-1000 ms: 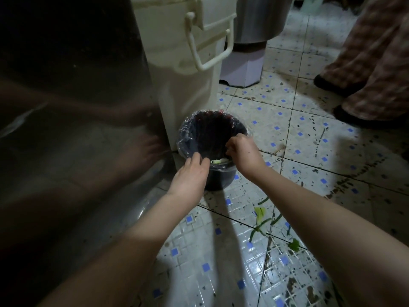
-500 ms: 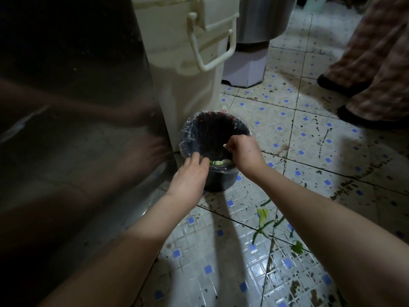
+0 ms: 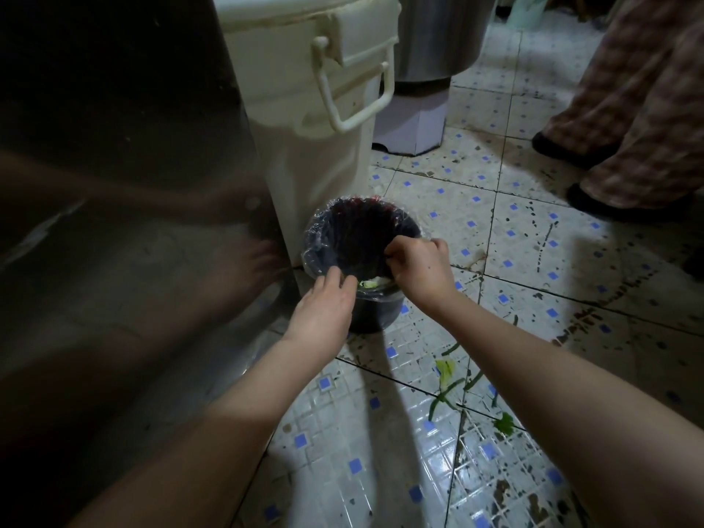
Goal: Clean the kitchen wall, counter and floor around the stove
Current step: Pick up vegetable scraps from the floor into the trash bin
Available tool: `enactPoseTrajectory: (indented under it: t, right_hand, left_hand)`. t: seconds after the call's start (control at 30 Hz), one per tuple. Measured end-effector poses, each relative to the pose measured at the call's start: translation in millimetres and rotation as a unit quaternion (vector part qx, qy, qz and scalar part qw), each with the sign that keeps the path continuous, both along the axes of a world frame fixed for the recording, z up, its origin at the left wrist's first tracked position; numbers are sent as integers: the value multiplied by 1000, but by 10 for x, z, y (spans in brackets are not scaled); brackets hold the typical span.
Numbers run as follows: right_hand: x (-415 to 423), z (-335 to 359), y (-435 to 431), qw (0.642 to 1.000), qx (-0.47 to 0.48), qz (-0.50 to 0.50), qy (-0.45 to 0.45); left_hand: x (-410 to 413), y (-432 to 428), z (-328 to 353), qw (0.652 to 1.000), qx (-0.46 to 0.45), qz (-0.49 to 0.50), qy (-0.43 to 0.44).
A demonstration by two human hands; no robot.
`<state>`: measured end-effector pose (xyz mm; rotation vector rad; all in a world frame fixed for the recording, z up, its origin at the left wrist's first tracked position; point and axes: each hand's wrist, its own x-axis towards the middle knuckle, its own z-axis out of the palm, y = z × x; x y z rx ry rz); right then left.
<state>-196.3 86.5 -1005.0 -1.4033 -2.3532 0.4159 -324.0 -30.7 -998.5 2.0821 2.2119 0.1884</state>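
A small dark waste bin (image 3: 375,318) with a clear plastic liner (image 3: 316,242) stands on the tiled floor against a white container. My left hand (image 3: 324,310) holds the near rim, its fingertips hooked over the edge. My right hand (image 3: 419,268) pinches the liner at the right side of the rim, fingers curled. A pale green vegetable scrap (image 3: 369,283) lies at the rim between my hands. More green scraps (image 3: 447,379) lie on the dirty, stained floor (image 3: 533,261) under my right forearm.
A large white lidded container (image 3: 316,120) with a handle stands behind the bin. A metal pot on a pale stool (image 3: 415,123) is further back. Another person's legs in checked trousers and dark shoes (image 3: 594,196) are at the right. A shiny metal panel (image 3: 114,222) fills the left.
My right hand's fingers have shifted slightly on the liner at the rim. My left hand stays on the near rim.
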Motion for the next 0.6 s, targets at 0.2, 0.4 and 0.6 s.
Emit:
enactPoseTrajectory:
  t: [0.2, 0.4, 0.6]
  right_hand:
    - [272, 7, -66, 1000, 12, -13, 4]
    - [799, -102, -169, 998, 8, -36, -46]
    - [1420, -383, -366, 993, -32, -46, -109]
  left_hand:
    - [153, 3, -2, 999, 8, -26, 20]
    - [479, 58, -134, 996, 7, -63, 58]
    - [836, 133, -363, 988, -17, -115, 99]
